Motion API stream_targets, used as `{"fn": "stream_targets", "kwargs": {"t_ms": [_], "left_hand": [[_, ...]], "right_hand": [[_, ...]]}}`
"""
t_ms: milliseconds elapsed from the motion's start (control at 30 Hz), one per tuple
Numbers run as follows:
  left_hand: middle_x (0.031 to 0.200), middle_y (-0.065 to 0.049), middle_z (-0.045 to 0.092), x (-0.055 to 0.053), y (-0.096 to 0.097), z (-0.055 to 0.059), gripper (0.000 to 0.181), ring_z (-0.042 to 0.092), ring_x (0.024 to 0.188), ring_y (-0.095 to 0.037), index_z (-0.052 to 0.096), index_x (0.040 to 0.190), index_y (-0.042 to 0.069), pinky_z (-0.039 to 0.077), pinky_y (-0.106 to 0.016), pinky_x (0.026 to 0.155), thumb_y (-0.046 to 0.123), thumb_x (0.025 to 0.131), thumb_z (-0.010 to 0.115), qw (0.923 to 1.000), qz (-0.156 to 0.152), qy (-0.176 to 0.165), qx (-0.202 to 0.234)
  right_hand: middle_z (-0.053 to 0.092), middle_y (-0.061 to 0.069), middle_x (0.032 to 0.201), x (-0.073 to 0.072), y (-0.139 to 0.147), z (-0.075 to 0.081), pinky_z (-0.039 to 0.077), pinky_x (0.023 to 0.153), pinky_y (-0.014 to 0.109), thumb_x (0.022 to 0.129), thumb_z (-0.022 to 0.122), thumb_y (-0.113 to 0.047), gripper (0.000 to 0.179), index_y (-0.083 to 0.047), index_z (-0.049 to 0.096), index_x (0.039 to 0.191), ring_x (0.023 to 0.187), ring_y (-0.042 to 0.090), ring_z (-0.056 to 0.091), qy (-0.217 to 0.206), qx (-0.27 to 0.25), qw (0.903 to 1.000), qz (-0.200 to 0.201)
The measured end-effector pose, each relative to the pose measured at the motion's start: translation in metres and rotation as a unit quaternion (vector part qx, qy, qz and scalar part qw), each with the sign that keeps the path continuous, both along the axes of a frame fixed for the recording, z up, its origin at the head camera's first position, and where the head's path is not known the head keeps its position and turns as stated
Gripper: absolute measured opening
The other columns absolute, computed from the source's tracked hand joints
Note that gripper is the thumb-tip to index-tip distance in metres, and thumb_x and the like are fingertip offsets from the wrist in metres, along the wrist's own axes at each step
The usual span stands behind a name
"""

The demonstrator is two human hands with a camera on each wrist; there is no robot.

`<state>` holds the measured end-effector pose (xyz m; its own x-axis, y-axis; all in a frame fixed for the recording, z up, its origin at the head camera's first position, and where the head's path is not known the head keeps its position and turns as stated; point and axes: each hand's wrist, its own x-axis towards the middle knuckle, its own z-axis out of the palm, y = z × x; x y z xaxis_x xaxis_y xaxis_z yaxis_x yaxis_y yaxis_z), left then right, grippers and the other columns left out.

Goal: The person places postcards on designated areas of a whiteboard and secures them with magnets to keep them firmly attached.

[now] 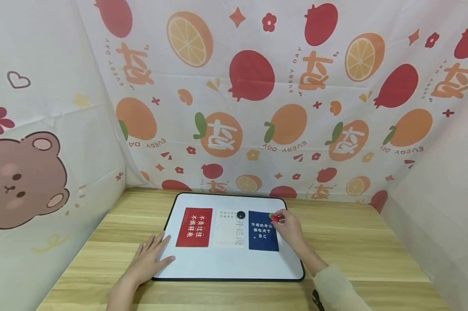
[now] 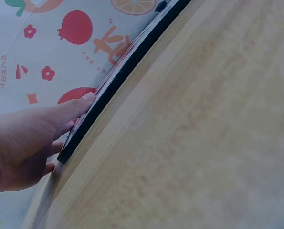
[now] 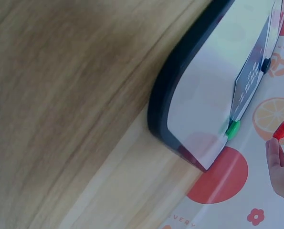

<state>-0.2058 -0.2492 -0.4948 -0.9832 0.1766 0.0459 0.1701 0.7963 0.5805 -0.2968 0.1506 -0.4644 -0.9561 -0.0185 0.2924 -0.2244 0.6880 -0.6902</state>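
A whiteboard (image 1: 195, 265) with a black rim lies on the table, bearing a red card (image 1: 194, 227), a white card (image 1: 224, 231) and a blue card (image 1: 263, 237) in a row. My left hand (image 1: 146, 260) rests with spread fingers on the board's left edge. Between thumb and fingertips, my right hand (image 1: 292, 229) pinches a small red magnet (image 3: 279, 131) above the blue card's upper right corner. A green magnet (image 3: 233, 130) sits at that corner. One black magnet (image 1: 241, 214) lies at the white card's upper right.
The wooden table (image 1: 358, 242) extends on both sides of the board. Behind it hangs a white cloth (image 1: 226, 39) printed with fruit, and another cloth (image 1: 90, 172) with a bear covers the left side.
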Motion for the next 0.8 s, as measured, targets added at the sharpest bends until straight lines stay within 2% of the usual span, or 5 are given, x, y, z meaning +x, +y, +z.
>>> {"fn": "stream_targets", "kwargs": {"t_ms": [533, 800], "left_hand": [[0.143, -0.028, 0.024, 0.001, 0.001, 0.002, 0.072, 0.011, 0.128, -0.052, 0.041, 0.135, -0.004, 0.002, -0.065, 0.100, 0.043, 0.084, 0.062, 1.0000, 0.003, -0.003, -0.005], [0.143, -0.028, 0.023, 0.002, 0.001, 0.003, 0.071, 0.011, 0.129, -0.051, 0.041, 0.136, -0.003, 0.002, -0.064, 0.100, 0.042, 0.085, 0.062, 1.0000, 0.003, -0.001, 0.001]], "right_hand": [[0.061, 0.006, 0.087, -0.001, -0.007, 0.000, 0.053, 0.071, 0.030, 0.077, 0.071, 0.001, 0.015, -0.003, 0.064, 0.090, 0.082, 0.021, 0.060, 0.021, 0.002, 0.9995, 0.024], [0.062, 0.007, 0.088, -0.001, -0.012, -0.001, 0.053, 0.072, 0.031, 0.077, 0.071, 0.000, 0.016, -0.003, 0.063, 0.091, 0.082, 0.021, 0.060, 0.023, 0.012, 0.9994, 0.025]]}}
